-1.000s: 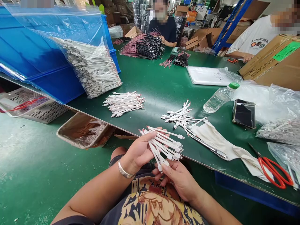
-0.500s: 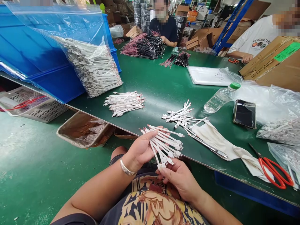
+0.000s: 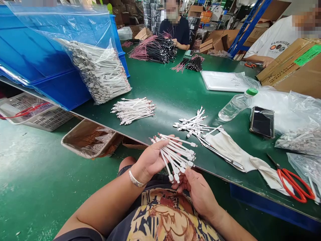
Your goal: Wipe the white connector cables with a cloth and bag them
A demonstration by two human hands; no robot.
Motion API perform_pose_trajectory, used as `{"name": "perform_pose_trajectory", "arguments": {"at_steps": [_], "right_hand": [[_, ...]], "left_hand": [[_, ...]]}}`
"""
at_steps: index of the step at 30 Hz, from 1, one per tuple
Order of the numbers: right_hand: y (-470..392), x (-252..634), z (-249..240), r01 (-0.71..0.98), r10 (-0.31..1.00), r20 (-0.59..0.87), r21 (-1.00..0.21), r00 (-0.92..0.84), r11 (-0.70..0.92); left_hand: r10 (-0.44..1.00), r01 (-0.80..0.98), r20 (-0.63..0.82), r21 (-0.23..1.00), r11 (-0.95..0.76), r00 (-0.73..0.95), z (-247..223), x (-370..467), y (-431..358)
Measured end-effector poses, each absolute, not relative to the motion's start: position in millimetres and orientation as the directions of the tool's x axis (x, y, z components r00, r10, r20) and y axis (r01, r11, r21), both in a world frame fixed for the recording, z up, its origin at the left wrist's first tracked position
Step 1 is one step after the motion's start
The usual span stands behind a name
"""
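Note:
A fanned bunch of short white cables (image 3: 177, 152) lies across the palm of my left hand (image 3: 151, 159), held under its thumb, connector ends pointing right and down. My right hand (image 3: 198, 187) is at the lower connector ends, thumb and forefinger pinched on one cable's connector; its other fingers are curled below. On the green table (image 3: 165, 87), a neat pile of white cables (image 3: 134, 110) lies left of centre and a looser pile (image 3: 192, 124) lies beyond my hands. Metal tweezers (image 3: 225, 157) rest on a white cloth (image 3: 230, 147) to the right.
Blue bins (image 3: 45, 53) and a bag of white cables (image 3: 100, 70) stand at left. Red-handled scissors (image 3: 296, 184), a phone (image 3: 262, 121) and a bottle (image 3: 235, 105) lie at right. Two people sit across the table, near black cables (image 3: 155, 50) and a carton (image 3: 293, 70).
My right hand has moved slightly right and up along the connector ends, from the lowest connectors to one further right. My left hand still holds the bunch in the same place.

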State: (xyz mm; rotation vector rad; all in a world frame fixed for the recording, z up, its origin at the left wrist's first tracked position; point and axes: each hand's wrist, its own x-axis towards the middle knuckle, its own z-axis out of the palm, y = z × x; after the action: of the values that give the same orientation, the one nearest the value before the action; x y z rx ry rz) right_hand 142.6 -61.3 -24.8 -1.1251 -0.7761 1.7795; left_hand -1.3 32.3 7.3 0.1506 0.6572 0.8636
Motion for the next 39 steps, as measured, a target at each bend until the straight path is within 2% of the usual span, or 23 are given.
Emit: {"name": "perform_pose_trajectory", "arguments": {"at_steps": [3, 6, 9, 11, 12, 16, 19, 21, 23, 27, 33, 36, 39], "right_hand": [[-62, 144, -26, -0.365, 0.897, -0.388, -0.82, -0.212, -0.441], [-64, 147, -29, -0.372, 0.879, -0.417, -0.797, -0.234, -0.477], [-68, 150, -33, -0.431, 0.867, -0.402, -0.753, -0.295, -0.496], [-68, 152, -36, -0.504, 0.851, -0.383, -0.687, -0.361, -0.523], [-68, 153, -37, -0.536, 0.838, -0.376, -0.646, -0.396, -0.543], [-62, 157, -46, -0.593, 0.788, -0.397, -0.519, -0.47, -0.616], [-57, 158, -51, -0.555, 0.757, -0.394, -0.517, -0.522, -0.652], [-53, 157, -52, -0.527, 0.744, -0.386, -0.533, -0.545, -0.662], [-50, 154, -51, -0.527, 0.737, -0.402, -0.521, -0.543, -0.672], [-42, 146, -45, -0.576, 0.741, -0.419, -0.466, -0.525, -0.672], [-37, 135, -39, -0.592, 0.74, -0.454, -0.446, -0.497, -0.671], [-37, 133, -39, -0.6, 0.735, -0.432, -0.426, -0.523, -0.677], [-39, 134, -41, -0.567, 0.701, -0.455, -0.413, -0.55, -0.713]], "left_hand": [[0.759, -0.638, -0.447, 0.42, 0.645, 0.474, 14, -1, 40], [0.832, -0.601, -0.293, 0.583, 0.546, 0.471, 34, 0, 57], [0.871, -0.431, -0.062, 0.851, 0.301, 0.487, 54, 1, 70], [0.81, -0.234, 0.073, 0.969, 0.081, 0.582, 53, 3, 68], [0.747, -0.153, 0.125, 0.988, -0.031, 0.653, 47, 4, 65], [0.47, -0.057, 0.255, 0.917, -0.395, 0.845, 1, 8, 46], [0.283, 0.0, 0.256, 0.742, -0.67, 0.924, -21, 8, 43], [0.18, 0.009, 0.22, 0.609, -0.793, 0.959, -24, 6, 45], [0.136, 0.002, 0.206, 0.545, -0.839, 0.969, -21, 5, 48], [0.12, 0.004, 0.189, 0.523, -0.852, 0.975, -12, 5, 50], [0.175, 0.123, 0.066, 0.478, -0.87, 0.982, 2, 2, 38], [0.254, 0.215, 0.015, 0.486, -0.847, 0.967, 13, -11, 25], [0.436, 0.347, -0.003, 0.611, -0.711, 0.9, 23, -31, 12]]}}
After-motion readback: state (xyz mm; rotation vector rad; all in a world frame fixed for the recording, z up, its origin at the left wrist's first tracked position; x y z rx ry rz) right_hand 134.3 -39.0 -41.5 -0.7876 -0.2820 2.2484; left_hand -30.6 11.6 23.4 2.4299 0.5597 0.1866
